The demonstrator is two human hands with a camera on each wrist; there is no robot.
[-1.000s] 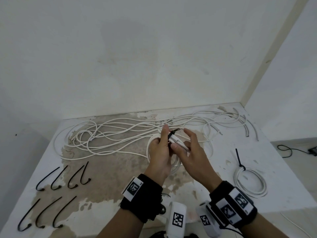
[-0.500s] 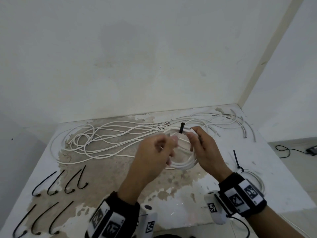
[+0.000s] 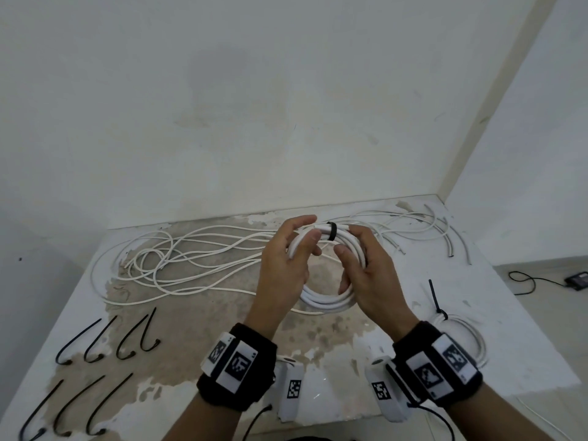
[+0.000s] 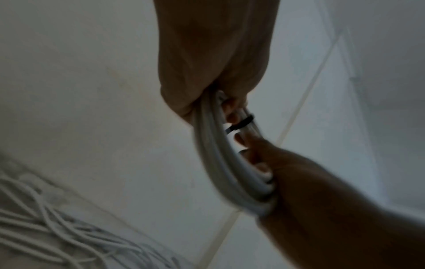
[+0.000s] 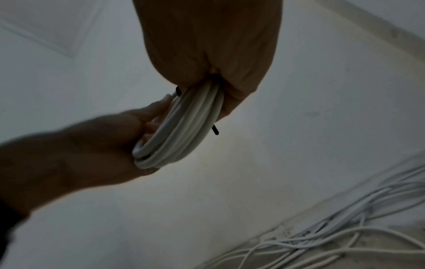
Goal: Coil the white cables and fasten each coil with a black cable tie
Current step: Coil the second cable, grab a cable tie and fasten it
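Both hands hold a white cable coil point(image 3: 327, 302) upright above the table's middle. A black cable tie point(image 3: 332, 231) wraps the coil's top strands. My left hand point(image 3: 310, 229) grips the top of the coil just left of the tie, fingers curled round the strands. My right hand point(image 3: 348, 241) grips the coil's right side, with its index finger beside the tie. In the left wrist view the tie point(image 4: 240, 124) bands the coil point(image 4: 214, 163) between both hands. The right wrist view shows the coil point(image 5: 184, 127) in my palm and a short tie tail point(image 5: 215, 130) sticking out.
Loose white cables point(image 3: 191, 253) sprawl across the back of the table point(image 3: 525, 361). A tied coil point(image 3: 458, 332) lies at the right. Several black cable ties point(image 3: 105, 342) lie in two rows at the front left. A black cord and adapter point(image 3: 576, 280) lie on the floor, right.
The left hand, pulled out to the left half a second ago, has come back and grips the coil beside the tie. The coil now stands higher between both hands.
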